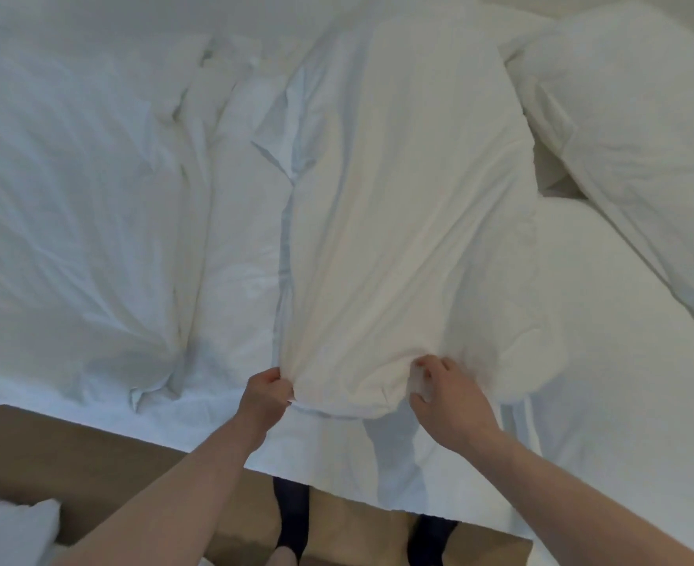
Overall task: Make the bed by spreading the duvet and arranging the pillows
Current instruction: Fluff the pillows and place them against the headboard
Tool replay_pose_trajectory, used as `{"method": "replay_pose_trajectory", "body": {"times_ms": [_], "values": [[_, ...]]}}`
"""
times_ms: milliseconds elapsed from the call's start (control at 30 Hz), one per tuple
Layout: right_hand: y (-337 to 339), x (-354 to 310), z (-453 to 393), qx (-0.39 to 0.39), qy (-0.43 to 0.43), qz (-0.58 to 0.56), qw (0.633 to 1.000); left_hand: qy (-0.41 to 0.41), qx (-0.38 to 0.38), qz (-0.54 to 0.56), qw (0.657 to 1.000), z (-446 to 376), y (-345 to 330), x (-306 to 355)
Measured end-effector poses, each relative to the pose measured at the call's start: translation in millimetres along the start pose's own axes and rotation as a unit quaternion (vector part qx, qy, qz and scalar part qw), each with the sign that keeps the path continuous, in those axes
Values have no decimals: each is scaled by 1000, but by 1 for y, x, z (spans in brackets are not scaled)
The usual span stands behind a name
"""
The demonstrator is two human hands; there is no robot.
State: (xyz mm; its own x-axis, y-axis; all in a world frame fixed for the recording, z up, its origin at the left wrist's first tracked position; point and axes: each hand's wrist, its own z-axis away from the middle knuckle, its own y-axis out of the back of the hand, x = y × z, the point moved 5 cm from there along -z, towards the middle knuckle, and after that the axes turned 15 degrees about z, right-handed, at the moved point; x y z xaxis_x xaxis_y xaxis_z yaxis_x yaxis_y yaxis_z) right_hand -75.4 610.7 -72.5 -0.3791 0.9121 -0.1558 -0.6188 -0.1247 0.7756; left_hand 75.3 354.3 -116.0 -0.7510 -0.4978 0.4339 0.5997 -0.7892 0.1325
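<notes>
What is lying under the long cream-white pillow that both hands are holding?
Under the pillow lies the white sheet, showing at its left side and near edge. What the pillow covers cannot be seen.

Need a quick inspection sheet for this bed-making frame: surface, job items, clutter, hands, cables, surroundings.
Surface: bed sheet, white, creased, mostly bare on the left.
Job's things: cream duvet bunched in a long roll down the middle; two white pillows piled at right, not arranged.
Clutter: nothing seen on the bed.
Hands: left hand pinches the duvet's near left corner; right hand grips its near edge.
Cables: nothing seen.
Surroundings: brown floor; white bedding at lower left; feet in dark socks.
</notes>
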Motion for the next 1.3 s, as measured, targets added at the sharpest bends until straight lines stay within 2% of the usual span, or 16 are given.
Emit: {"method": "replay_pose_trajectory", "body": {"times_ms": [67,133,200,300,400,467,533,600,700,800,933,1000,1067,1167,1200,1300], "values": [[10,-4,-2,84,16,17,996,45,-15,22,999,-7,-8,-6],[8,5,-4,112,23,110,987,76,-19,34,996,-11,-9,-8],[-6,19,-2,68,34,179,981,75,3,31,997,-13,-3,-6],[-22,23,3,-6,51,210,976,64,12,-25,998,-10,6,9],[-5,6,-1,36,69,162,984,-9,-14,-58,998,-15,7,50],[15,-8,-7,95,96,135,982,-78,4,-54,995,-26,6,91],[25,-16,-18,114,105,133,979,-130,23,-39,990,-31,0,135],[18,-19,-30,86,93,154,980,-131,14,-22,991,-45,-15,163],[-10,-25,-36,-17,84,169,982,-112,-13,-8,994,-56,-45,188],[-38,-35,-28,-105,75,138,982,-139,-1,-1,990,-66,-65,188],[-35,-44,-26,-168,89,133,973,-66,15,69,995,-80,-65,172],[-6,-49,-40,-133,94,121,979,-56,18,-55,997,-85,-54,179],[37,-52,-63,-14,94,61,994,-72,-1,-168,983,-85,-50,202],[96,-48,-105,197,85,24,977,-103,-10,-126,987,-88,-51,261],[109,-47,-119,232,77,29,969,-119,1,-87,989,-94,-51,281],[116,-46,-159,187,21,48,981,-152,22,-1,988,-109,-61,326]]}}
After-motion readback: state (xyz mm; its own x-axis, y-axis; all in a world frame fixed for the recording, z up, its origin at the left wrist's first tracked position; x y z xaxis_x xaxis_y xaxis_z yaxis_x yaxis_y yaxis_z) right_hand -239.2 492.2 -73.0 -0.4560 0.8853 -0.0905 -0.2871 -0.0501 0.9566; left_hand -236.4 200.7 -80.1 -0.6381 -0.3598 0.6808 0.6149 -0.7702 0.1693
